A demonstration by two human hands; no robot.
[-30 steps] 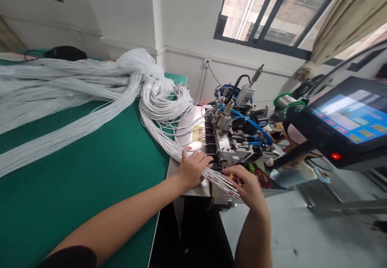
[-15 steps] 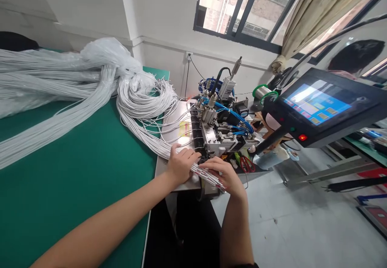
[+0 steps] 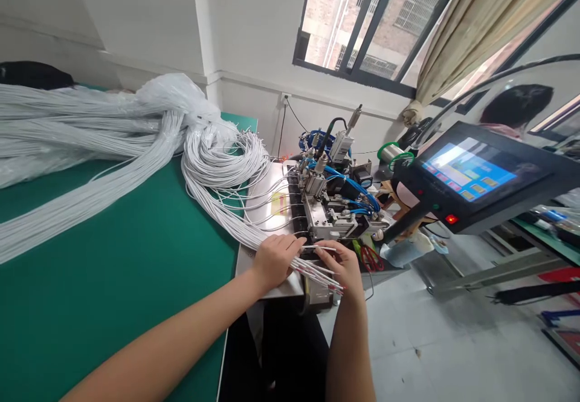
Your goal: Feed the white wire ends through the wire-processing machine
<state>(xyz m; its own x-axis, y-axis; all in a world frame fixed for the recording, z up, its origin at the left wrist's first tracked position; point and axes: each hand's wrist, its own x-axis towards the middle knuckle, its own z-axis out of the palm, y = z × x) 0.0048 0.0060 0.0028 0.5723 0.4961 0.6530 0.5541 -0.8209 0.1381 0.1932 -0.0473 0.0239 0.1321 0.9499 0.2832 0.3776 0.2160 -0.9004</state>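
Observation:
My left hand (image 3: 277,262) is closed around a bundle of white cables (image 3: 317,274), whose ends stick out to the right with small red marks on them. My right hand (image 3: 341,264) pinches the end of a single white cable (image 3: 319,247) set slightly above the rest. Both hands are at the near edge of a machine (image 3: 324,202) with metal blocks and blue air tubes. From the left hand, the cables run back to a large white coil (image 3: 222,166). Several separate cables reach from that coil into the machine's black side strip (image 3: 296,202).
A green table (image 3: 149,257) carries more long white cable bundles (image 3: 95,202) and clear plastic wrapping (image 3: 170,94). To the right stands a touch screen (image 3: 471,163) on an arm. Red-handled scissors (image 3: 372,258) lie beside the machine. Another person's head (image 3: 516,109) shows behind the screen.
My right hand's fingers have taken one cable end and drawn it apart from the bundle. The left hand still grips the bundle. The camera view has shifted slightly.

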